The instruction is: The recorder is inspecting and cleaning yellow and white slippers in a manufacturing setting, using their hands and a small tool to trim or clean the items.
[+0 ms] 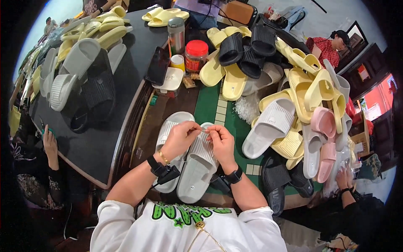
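Note:
A pair of light grey slide sandals (194, 168) lies side by side on the table right in front of me, toes pointing away. My left hand (181, 137) and my right hand (221, 141) meet above their ribbed straps. Both pinch a thin, small fastener between their fingertips, too small to make out. Each wrist wears a black band.
A heap of yellow, pink, white and black slides (302, 105) fills the right side. A jar with a red lid (196, 55), a metal flask (176, 35), a phone (157, 65) and a white dish (172, 79) stand behind. Grey and yellow slides (79, 59) cover a dark table on the left. Other people's hands (49, 143) work at both sides.

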Available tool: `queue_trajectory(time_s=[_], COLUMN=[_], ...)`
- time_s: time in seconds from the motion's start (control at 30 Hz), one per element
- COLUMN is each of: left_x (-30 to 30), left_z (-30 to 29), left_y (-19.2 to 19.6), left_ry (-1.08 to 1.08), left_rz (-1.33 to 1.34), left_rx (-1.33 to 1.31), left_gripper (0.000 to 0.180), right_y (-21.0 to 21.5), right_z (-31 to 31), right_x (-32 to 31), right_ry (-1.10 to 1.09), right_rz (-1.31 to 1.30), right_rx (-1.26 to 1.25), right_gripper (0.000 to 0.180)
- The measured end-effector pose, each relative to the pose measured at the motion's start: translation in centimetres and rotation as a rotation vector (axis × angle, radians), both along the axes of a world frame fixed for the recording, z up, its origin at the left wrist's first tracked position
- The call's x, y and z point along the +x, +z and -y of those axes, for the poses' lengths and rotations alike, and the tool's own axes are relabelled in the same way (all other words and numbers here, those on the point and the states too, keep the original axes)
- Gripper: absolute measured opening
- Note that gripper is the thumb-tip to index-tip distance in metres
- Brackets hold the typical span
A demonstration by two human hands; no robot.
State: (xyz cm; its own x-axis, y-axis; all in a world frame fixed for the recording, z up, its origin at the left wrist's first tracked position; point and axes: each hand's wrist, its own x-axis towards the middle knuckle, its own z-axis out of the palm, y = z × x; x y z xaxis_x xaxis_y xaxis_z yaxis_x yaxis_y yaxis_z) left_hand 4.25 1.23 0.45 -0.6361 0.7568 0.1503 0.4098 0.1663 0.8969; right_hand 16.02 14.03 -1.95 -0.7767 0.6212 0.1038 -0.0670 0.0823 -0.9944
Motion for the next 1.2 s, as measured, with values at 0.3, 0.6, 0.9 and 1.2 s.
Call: queue_trajectory(time_s=[0.3, 0.6, 0.9, 1.2], left_x=[-0.16, 0.20, 0.00, 0.05], left_z=[-0.34, 0.13, 0.06, -0.07], left_y=[0.16, -0.09, -0.19, -0.12], left_ry=[0.012, 0.006, -0.003, 0.003], left_rz=[-0.045, 0.000, -0.081, -0.035], left_rx=[0.027, 0.045, 0.072, 0.088], left_gripper=[0.011, 0.011, 0.010, 0.009], right_y=[0.11, -0.34, 0.06, 0.05], right_z=[-0.29, 0.07, 0.11, 0.27], right_x=[-0.39, 0.25, -0.07, 0.03], right_ry=[0.026, 0.015, 0.036, -0.022], right_rz=[-0.020, -0.008, 0.042, -0.002], right_rx=[-0.019, -0.073, -0.030, -0.119], right_gripper=[0.014, 0.014, 0.014, 0.013])
